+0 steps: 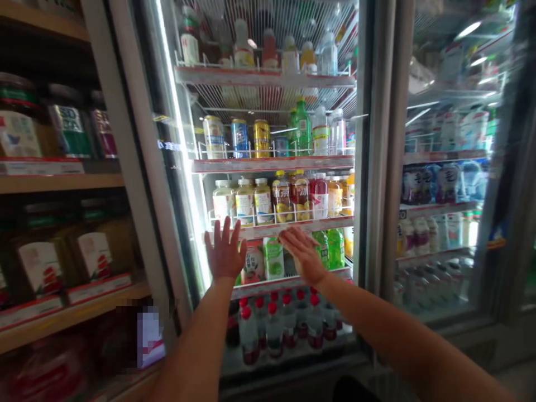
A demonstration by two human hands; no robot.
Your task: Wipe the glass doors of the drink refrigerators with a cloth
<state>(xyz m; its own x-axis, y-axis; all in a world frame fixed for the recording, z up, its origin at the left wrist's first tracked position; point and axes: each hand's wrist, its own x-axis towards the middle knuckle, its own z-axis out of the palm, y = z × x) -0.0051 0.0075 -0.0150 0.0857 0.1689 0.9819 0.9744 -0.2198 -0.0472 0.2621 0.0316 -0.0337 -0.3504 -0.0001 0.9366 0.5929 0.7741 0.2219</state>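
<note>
Left hand (226, 254) spread wide, left of green-and-white boxy drink pack (273, 259). Right hand (305, 255), fingers close together, right of pack. Touching: cannot tell. Pack stands on long pale shelf (259, 288). Seems near start: hands look empty, no drink lifted.

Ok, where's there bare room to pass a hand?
Between the left hand and right hand, before the green-and-white carton, there's open air. Only a narrow gap separates the blue can from the gold can. The red-capped bottles below stand crowded.
</note>
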